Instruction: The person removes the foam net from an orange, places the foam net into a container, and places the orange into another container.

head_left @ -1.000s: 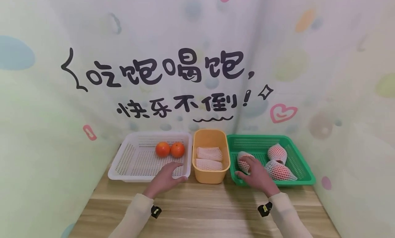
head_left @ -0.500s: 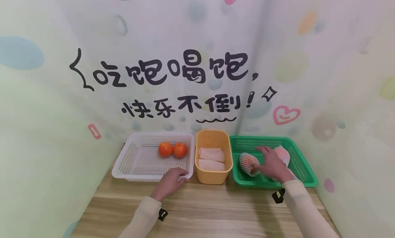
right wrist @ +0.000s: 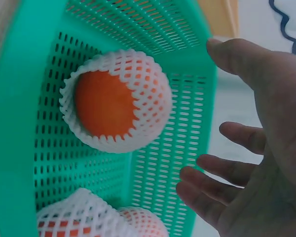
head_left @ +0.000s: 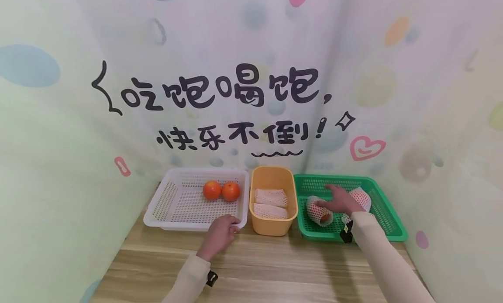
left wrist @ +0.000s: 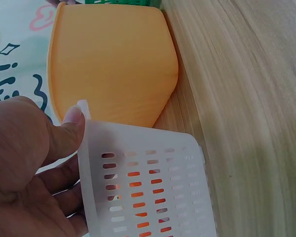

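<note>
At the near right corner of the white basket (head_left: 157, 222), my left hand (head_left: 220, 235) rests at the rim. Its thumb lies along the rim in the left wrist view, with fingers loosely bent beyond it. Two round orange-red fruits (head_left: 221, 191) sit in that basket. My right hand (head_left: 339, 200) hovers over the green basket (head_left: 387, 180), fingers spread. Beside its thumb lies a fruit in a white foam net (right wrist: 116, 101), its bare orange end showing through the net's opening. Two more netted fruits, one (head_left: 360, 198) farther back and one (right wrist: 74, 217) partly hidden by my hand, lie there.
Between the baskets stands a yellow bin (head_left: 272, 226) holding two folded foam nets (head_left: 271, 204). All three containers line the back of a wooden table (head_left: 275, 268), close to a printed cloth wall (head_left: 235, 36).
My right hand has come off the netted fruit and shifted right and back over the green basket. That fruit now shows its bare end. The left hand has drawn to the white basket's rim.
</note>
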A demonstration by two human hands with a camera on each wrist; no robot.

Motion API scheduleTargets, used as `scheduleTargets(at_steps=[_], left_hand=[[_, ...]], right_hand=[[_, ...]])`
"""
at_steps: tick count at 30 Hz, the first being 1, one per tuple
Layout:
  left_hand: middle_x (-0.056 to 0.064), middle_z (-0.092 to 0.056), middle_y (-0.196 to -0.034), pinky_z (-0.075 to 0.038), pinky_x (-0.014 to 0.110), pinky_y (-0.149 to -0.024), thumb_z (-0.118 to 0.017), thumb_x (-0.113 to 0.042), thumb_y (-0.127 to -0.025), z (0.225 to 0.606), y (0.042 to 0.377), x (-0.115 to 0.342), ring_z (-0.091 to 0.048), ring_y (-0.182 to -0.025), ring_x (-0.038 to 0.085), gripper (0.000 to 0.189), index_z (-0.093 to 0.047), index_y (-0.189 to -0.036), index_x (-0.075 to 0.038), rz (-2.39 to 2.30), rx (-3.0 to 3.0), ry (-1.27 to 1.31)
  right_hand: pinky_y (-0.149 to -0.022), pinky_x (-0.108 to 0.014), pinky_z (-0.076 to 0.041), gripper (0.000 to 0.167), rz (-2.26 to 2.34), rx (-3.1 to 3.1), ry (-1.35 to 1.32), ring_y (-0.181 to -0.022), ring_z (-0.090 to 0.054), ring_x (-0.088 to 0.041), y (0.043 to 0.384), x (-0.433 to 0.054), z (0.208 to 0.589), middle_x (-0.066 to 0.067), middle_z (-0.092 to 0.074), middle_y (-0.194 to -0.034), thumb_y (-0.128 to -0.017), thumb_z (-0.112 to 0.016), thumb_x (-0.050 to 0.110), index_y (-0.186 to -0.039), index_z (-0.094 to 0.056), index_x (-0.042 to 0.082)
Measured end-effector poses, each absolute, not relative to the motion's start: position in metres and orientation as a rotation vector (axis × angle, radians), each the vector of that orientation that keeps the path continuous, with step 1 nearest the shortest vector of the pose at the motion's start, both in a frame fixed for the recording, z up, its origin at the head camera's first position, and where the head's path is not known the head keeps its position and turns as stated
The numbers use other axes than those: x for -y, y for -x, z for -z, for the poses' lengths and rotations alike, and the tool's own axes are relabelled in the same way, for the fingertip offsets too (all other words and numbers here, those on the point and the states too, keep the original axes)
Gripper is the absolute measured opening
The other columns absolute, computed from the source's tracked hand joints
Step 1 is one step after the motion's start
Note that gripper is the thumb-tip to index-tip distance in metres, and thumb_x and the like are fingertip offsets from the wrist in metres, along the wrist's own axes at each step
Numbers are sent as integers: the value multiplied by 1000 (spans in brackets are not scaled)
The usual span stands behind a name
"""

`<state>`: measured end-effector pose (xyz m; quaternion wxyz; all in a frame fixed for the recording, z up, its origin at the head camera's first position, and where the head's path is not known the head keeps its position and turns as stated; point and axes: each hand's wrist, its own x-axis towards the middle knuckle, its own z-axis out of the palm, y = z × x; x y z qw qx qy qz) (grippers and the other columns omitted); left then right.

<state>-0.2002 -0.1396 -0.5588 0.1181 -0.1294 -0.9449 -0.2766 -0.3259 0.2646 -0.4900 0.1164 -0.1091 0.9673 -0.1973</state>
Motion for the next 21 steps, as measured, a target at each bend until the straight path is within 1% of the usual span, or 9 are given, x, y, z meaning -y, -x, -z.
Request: scheduleTargets(at_steps=[5, 8, 11, 13, 14, 16, 18, 20, 21], left_hand=[[5, -75, -97, -57, 44, -87, -75, -4, -88, 559, 200, 137, -70, -92, 24, 15, -77, -102, -7, 841, 2779, 324], [4, -75, -96, -58, 41, -85, -75, -4, -88, 558, 201, 136, -70, -91, 22, 14, -77, -101, -7, 869, 2788, 306], [3, -75, -95, -59, 40, -83, -74, -4, -89, 557, 202, 135, -70, -90, 20, 12, -78, -100, -8, 894, 2790, 298], [3, -75, -95, -59, 40, -83, -75, -4, -89, 557, 201, 135, -70, -89, 20, 12, -78, -100, -8, 889, 2792, 301], [2, -75, -95, -59, 40, -83, -75, -5, -89, 556, 201, 135, -70, -89, 20, 12, -78, -100, -8, 888, 2793, 300], [3, -75, -95, -58, 41, -84, -75, -5, -89, 556, 201, 135, -70, -90, 21, 12, -77, -100, -8, 886, 2793, 297], [3, -75, -96, -58, 42, -85, -75, -6, -89, 556, 200, 135, -70, -91, 21, 12, -77, -101, -8, 884, 2794, 290], [3, -75, -97, -58, 43, -86, -75, -7, -89, 557, 200, 135, -70, -92, 22, 13, -77, -102, -9, 893, 2797, 276], [3, -75, -97, -58, 43, -87, -75, -7, -89, 557, 200, 136, -70, -92, 22, 13, -77, -102, -9, 892, 2798, 271]], right_hand=[[-110, -68, -41, 93, 550, -2727, 201, -143, -36, -55, 338, -260, 500, -35, -34, -158, -95, -65, 55, -157, -28, -4], [-111, -68, -40, 96, 544, -2684, 148, -144, -35, -56, 343, -258, 508, -36, -31, -159, -96, -62, 56, -157, -24, -8], [-111, -68, -39, 96, 541, -2660, 117, -144, -33, -57, 345, -256, 514, -38, -28, -159, -98, -61, 54, -156, -23, -12], [-110, -67, -41, 94, 536, -2654, 92, -143, -35, -57, 345, -254, 518, -38, -30, -158, -97, -61, 52, -154, -26, -14], [-108, -65, -44, 92, 522, -2658, 91, -140, -39, -57, 345, -254, 520, -39, -33, -156, -97, -62, 52, -152, -29, -15], [-101, -60, -50, 82, 514, -2650, 76, -129, -52, -52, 346, -252, 523, -38, -48, -145, -96, -63, 50, -142, -44, -15], [-90, -53, -55, 70, 530, -2647, 64, -111, -62, -44, 346, -251, 526, -34, -61, -127, -95, -66, 48, -127, -56, -13], [-80, -47, -57, 60, 549, -2634, 54, -95, -65, -34, 347, -251, 529, -26, -67, -111, -93, -68, 47, -113, -63, -10], [-77, -45, -56, 57, 562, -2626, 47, -90, -65, -30, 347, -251, 531, -22, -68, -106, -93, -68, 46, -110, -64, -8]])
